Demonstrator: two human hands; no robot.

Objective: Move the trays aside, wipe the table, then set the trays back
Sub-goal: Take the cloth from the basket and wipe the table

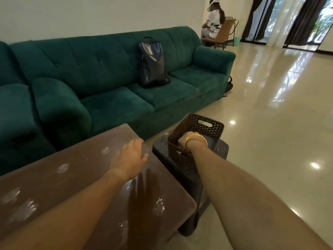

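The brown table (86, 177) carries several white dusty smudges and a wet-looking streak near its right end. My left hand (128, 156) rests on the tabletop close to the far right corner, fingers loosely bent, holding nothing that shows. A dark brown perforated basket (200, 126) sits tilted on a dark plastic stool (182, 170) just right of the table. My right hand (188, 140), with a gold bangle on the wrist, reaches down inside the basket. Its fingers are hidden by the basket wall, so any grip is unseen.
A long green sofa (111, 98) runs behind the table, with a dark backpack (152, 64) on its seat. Glossy tiled floor (270, 123) spreads to the right. A person sits on a chair (222, 34) far back near curtained glass doors.
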